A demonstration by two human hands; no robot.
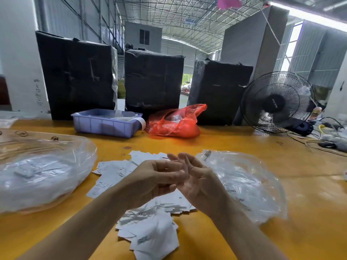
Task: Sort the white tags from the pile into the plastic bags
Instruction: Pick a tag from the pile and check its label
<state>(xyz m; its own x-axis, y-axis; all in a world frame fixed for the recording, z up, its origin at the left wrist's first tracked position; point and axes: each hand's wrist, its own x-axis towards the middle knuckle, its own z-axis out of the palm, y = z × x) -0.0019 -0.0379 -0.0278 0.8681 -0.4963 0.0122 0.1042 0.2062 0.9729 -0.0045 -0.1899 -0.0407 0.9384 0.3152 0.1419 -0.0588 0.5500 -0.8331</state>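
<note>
White tags (150, 231) with dark print; orange-yellow surface (244, 143); lavender bin (105, 126) at eleven o'clock, red bag (174, 124) at twelve; black-wrapped boxes (153, 79) beyond.

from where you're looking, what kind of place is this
Probably a warehouse or small packing workshop. A high metal truss roof spans a large hall, black-wrapped cartons stand along the back of the yellow worktable, and a pile of white tags lies between clear plastic bags for hand sorting.
</note>
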